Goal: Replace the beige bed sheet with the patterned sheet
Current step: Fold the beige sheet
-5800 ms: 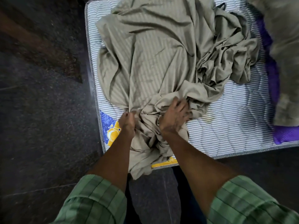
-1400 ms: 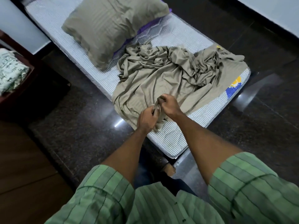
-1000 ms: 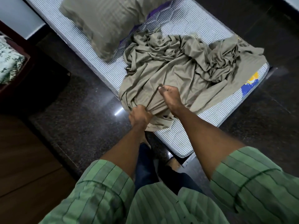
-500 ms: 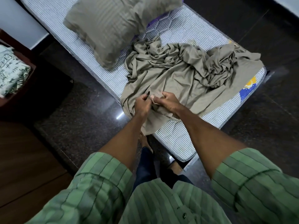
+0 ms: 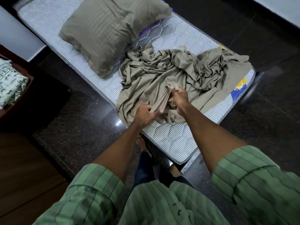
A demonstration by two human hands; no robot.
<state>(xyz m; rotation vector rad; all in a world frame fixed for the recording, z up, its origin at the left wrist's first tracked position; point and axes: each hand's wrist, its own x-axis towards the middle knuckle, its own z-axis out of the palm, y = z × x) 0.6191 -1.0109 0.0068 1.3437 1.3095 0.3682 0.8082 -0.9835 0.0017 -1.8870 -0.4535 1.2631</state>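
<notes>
The beige bed sheet (image 5: 164, 78) lies crumpled in a heap on the striped mattress (image 5: 168, 135), pulled free of it. My left hand (image 5: 144, 115) grips a gathered fold of the sheet near the mattress's near edge. A little farther in, my right hand (image 5: 179, 97) holds the same fold, which stretches taut between the two hands. The patterned sheet (image 5: 10, 82), white with green print, sits folded on a dark wooden stand at the far left, away from both hands.
A beige pillow (image 5: 110, 30) lies on the far part of the mattress, with a purple cloth (image 5: 146, 32) under it. Dark polished floor (image 5: 267, 119) surrounds the mattress. My bare feet (image 5: 142, 143) stand at its near edge. A wooden floor strip is at lower left.
Over the last second my hands have been gathering the beige sheet hand over hand; since half a second ago they have moved apart, the right farther in, stretching a fold between them.
</notes>
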